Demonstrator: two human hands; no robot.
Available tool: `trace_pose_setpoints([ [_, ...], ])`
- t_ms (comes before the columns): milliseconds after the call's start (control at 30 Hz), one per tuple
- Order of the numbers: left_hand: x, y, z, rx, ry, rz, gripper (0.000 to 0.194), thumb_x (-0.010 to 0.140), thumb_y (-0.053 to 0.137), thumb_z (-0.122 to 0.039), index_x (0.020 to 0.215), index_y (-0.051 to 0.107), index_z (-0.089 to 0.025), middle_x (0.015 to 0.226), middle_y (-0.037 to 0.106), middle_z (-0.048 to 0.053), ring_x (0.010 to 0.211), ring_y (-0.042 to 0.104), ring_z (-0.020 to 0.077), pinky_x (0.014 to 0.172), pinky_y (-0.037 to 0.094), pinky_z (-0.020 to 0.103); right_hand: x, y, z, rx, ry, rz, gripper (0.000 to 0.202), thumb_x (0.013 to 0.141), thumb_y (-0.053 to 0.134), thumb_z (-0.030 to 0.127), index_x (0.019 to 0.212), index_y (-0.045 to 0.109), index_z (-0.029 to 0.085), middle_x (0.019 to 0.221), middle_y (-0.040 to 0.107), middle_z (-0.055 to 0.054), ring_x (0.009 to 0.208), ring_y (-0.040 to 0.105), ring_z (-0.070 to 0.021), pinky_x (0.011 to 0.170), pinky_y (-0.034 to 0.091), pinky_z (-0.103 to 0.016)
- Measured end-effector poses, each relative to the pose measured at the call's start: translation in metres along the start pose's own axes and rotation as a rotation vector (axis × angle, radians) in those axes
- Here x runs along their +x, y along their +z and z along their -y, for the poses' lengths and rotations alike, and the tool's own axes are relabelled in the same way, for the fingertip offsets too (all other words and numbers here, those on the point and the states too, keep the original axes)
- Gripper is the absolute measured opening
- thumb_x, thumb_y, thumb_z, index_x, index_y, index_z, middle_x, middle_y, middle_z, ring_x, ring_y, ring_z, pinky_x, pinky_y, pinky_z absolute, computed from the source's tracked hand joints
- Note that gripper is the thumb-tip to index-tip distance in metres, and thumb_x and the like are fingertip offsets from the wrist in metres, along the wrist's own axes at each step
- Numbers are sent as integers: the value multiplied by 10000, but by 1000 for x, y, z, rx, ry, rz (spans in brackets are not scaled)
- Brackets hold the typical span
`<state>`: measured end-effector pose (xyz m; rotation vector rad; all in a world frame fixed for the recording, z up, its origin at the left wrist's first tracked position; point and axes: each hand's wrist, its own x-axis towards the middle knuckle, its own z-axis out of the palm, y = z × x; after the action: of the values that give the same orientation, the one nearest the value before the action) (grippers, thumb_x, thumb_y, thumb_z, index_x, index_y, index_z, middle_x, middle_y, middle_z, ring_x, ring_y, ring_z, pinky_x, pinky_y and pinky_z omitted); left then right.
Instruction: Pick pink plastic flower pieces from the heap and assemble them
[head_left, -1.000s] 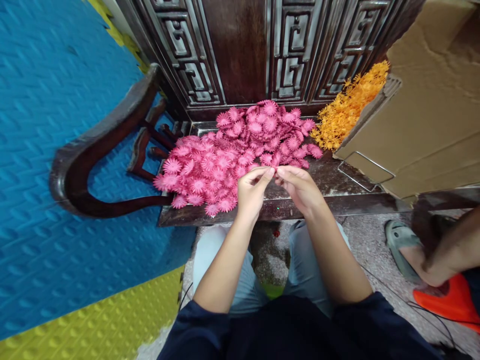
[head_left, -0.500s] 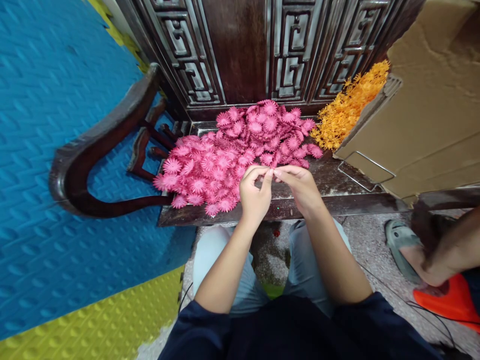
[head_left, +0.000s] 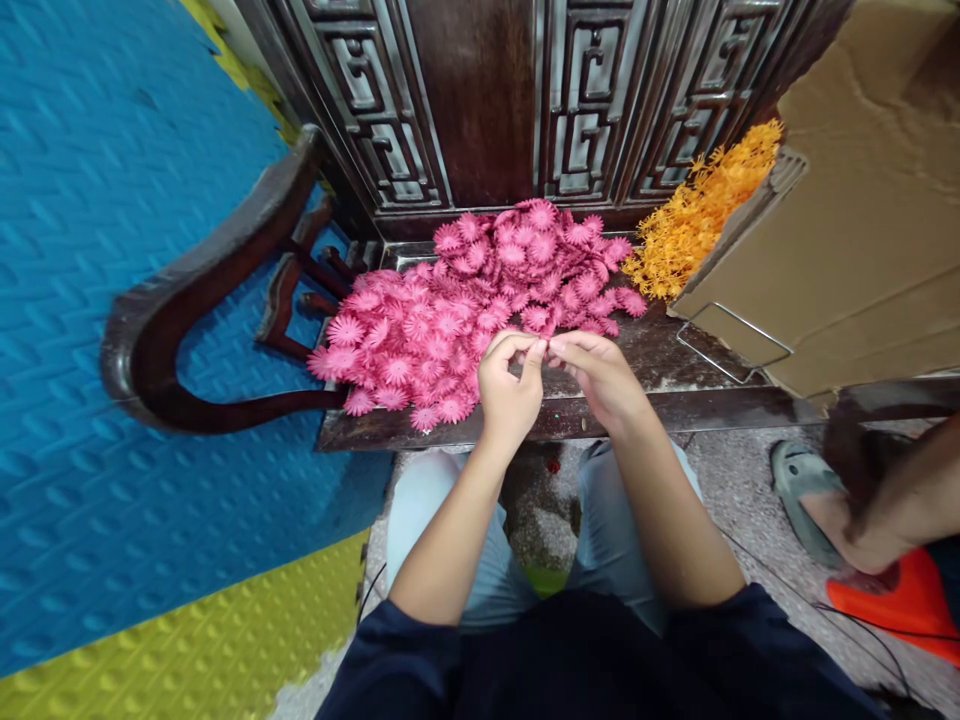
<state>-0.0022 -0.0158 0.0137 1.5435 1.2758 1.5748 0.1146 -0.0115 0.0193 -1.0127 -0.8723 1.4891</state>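
Note:
My left hand [head_left: 511, 388] and my right hand [head_left: 609, 385] meet fingertip to fingertip at the front of the bench seat. Both are closed in a pinch on a small pink flower piece [head_left: 550, 330], mostly hidden by the fingers. Just beyond and to the left spreads a large heap of pink artificial flowers [head_left: 431, 335], with round, fringed heads. A second part of the heap [head_left: 536, 245], darker pink, rests against the bench back.
Orange artificial flowers [head_left: 686, 220] lie at the back right, partly behind a cardboard box [head_left: 847, 220] with a wire handle [head_left: 735, 345]. A curved wooden armrest [head_left: 187, 290] bounds the left. On the right are another person's foot in a grey clog [head_left: 802, 500] and a red-orange object [head_left: 896, 605].
My right fingertips have shifted very slightly away from the left ones, and a little of the small pink piece shows between them. The heaps look the same.

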Motion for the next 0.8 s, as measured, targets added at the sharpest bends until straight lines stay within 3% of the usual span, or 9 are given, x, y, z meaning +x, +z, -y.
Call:
trace_pose_setpoints([
  [633, 0, 1, 2, -68, -51, 27, 195, 851, 565, -254, 671, 574, -180, 695, 563, 6, 675, 527, 128, 644, 403, 246, 0, 0, -1, 129, 82, 31, 152, 629, 767, 318, 696, 700, 199, 641, 628, 26, 643, 549, -99, 689, 429, -249],
  [800, 0, 2, 3, -9, -2, 15, 160, 847, 559, -201, 696, 602, -172, 715, 597, 14, 695, 561, 125, 628, 409, 237, -1, 3, 2, -10, -15, 2, 183, 619, 779, 340, 674, 691, 190, 632, 620, 31, 641, 529, -95, 683, 424, -250],
])
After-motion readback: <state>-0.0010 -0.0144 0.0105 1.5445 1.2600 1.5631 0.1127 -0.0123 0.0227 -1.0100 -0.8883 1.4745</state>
